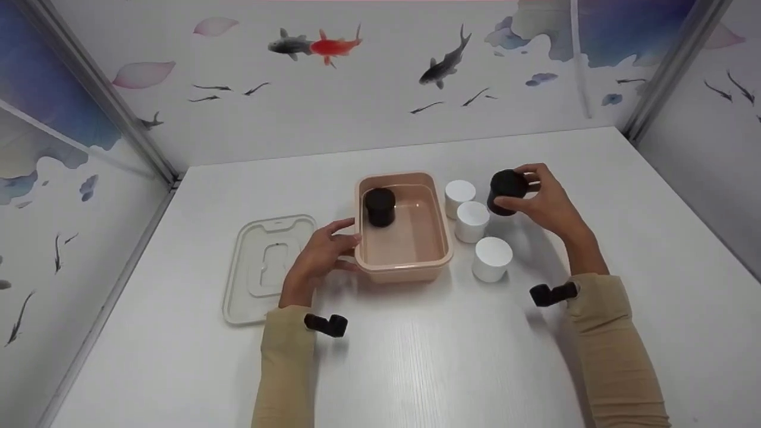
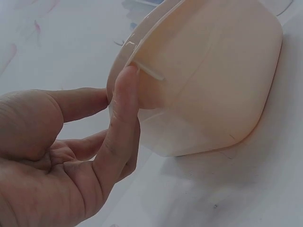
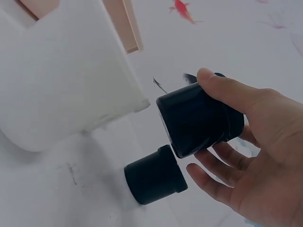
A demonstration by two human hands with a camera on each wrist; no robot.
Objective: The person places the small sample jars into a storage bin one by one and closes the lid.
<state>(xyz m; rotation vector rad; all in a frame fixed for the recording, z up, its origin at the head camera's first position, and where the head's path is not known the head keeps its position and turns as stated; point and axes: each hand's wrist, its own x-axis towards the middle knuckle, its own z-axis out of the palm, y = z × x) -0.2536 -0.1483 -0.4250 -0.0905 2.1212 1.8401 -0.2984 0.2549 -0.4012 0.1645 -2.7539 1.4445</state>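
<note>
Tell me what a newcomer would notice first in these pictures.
The pink box, central in the head view, stands out, a black jar inside it and the left hand touching its left side. To its right, near three white jars, the right hand grips another black jar.

Set in a small, lab-like booth.
Closed in by fish-print panels point(image 1: 357, 119) and metal posts point(image 1: 92, 80) round a white worktop point(image 1: 446, 362); kitted out with wrist cameras point(image 1: 336, 326).

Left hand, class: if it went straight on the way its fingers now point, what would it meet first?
The peach box: the fingers of the left hand appear to be touching its side at the rim, so it seems nothing lies between.
</note>
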